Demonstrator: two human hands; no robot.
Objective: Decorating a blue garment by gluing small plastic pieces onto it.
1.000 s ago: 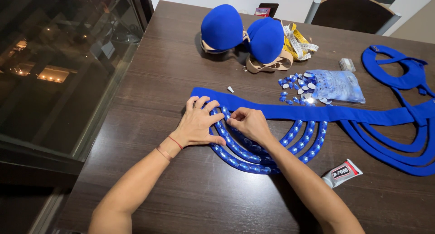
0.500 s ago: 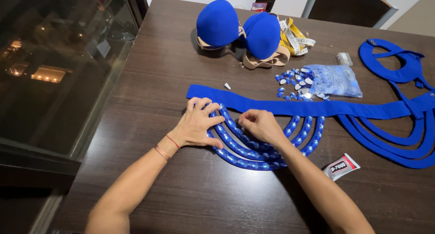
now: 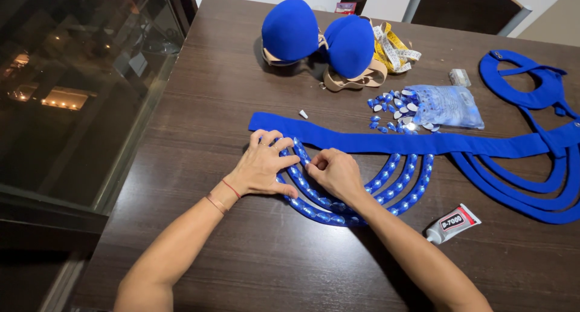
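The straps (image 3: 338,197) are pinned flat by the spread left hand (image 3: 263,167); the right hand (image 3: 335,173), fingers curled together, should be pressed firmly on the gems (image 3: 302,179).

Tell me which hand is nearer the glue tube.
Right. The right hand rests on the beaded loops, left of the glue tube and a little farther up the table. The left hand lies farther left, beyond the right one.

Under the left hand (image 3: 263,167) and right hand (image 3: 335,174), parts of the gem-studded blue loops (image 3: 399,182) are covered; what the right fingertips (image 3: 314,164) pinch cannot be made out. Far right of the fingers, the plain blue straps (image 3: 531,191) run off the edge.
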